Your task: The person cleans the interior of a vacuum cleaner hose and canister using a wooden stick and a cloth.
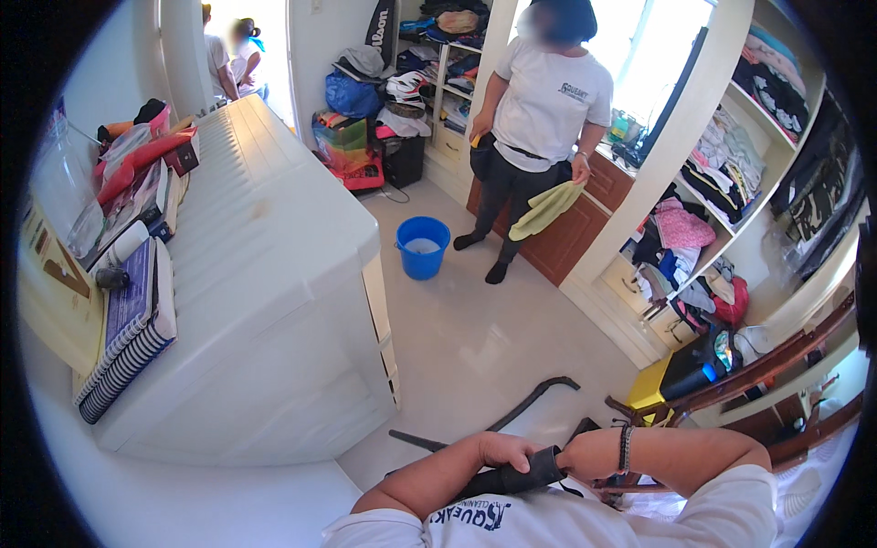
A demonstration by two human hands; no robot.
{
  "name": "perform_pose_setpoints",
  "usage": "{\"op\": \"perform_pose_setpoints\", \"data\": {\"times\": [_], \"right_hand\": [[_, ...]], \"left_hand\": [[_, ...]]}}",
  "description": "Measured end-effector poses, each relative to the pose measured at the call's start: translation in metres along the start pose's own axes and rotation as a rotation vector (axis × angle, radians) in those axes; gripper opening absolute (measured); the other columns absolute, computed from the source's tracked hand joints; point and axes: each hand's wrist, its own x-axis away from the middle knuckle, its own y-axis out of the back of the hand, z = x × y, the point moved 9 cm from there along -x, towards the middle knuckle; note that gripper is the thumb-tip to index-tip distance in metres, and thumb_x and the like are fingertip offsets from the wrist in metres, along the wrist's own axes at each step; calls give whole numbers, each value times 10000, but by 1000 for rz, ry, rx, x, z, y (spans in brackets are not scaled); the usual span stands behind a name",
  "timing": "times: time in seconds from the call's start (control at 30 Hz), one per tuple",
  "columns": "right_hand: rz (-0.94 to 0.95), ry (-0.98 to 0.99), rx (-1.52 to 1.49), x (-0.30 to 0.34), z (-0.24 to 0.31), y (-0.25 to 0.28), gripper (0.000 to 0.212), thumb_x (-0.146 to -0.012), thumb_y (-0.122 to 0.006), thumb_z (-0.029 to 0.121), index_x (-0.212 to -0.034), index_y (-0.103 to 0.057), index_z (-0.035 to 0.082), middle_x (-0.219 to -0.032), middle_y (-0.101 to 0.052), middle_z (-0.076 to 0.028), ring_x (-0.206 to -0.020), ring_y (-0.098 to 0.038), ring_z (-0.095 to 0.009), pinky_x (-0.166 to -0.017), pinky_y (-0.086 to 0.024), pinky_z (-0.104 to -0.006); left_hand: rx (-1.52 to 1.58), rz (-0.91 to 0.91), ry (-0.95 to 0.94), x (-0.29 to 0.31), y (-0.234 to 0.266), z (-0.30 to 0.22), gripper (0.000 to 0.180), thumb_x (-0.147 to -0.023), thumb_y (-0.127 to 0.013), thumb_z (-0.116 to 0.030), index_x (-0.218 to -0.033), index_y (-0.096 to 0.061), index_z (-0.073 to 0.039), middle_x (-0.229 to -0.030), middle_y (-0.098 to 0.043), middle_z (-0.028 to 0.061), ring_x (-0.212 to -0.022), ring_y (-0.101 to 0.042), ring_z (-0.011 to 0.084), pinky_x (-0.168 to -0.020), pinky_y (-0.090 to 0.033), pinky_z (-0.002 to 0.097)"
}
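Note:
Close to my chest, my left hand [505, 450] is wrapped round a thick black tube [545, 467], its thumb along the side. My right hand [583, 456], a dark bracelet on its wrist, is closed at the tube's wide end. Its fingers are mostly hidden, so what they hold cannot be made out. Beyond my hands, a long bent black pipe [528, 399] lies on the floor; its near part runs behind my left forearm.
A white cabinet [265, 256] bearing notebooks stands at left. Ahead are a blue bucket [423, 265] of liquid and a co-worker [548, 100] holding a yellow-green cloth [546, 210]. Clothes shelves [731, 224] and a yellow-and-black box [650, 384] are at right. Two people stand by the doorway.

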Motion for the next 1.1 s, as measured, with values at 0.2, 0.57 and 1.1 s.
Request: {"op": "perform_pose_setpoints", "data": {"times": [0.2, 0.57, 1.1], "right_hand": [[-98, 129, -197, 10, 14, 19, 186, -699, -445, 94, -842, -547, 33, -713, -569, -172, -658, -563, -317, -619, -437, -396], [-116, -13, -9, 5, 13, 2, 190, -693, -431, 115, -812, -554, 35, -695, -567, -155, -660, -574, -277, -585, -448, -383], [-78, 26, -18, 9, 13, -1, 185, -700, -432, 96, -836, -544, 38, -707, -573, -155, -687, -571, -303, -619, -449, -396]], "left_hand": [[54, -2, -37, 3, -13, -15, 934, -487, -722, -446, -1192, -338, 32, -1178, -413, 80, -1065, -376, 153, -916, -262, 269], [36, -25, 5, 3, -16, -7, 945, -484, -732, -441, -1199, -324, 24, -1160, -424, 64, -1042, -397, 146, -898, -296, 272], [14, -19, 5, 0, -17, -8, 939, -485, -731, -447, -1190, -340, 35, -1169, -413, 71, -1053, -387, 145, -902, -287, 270]]}}
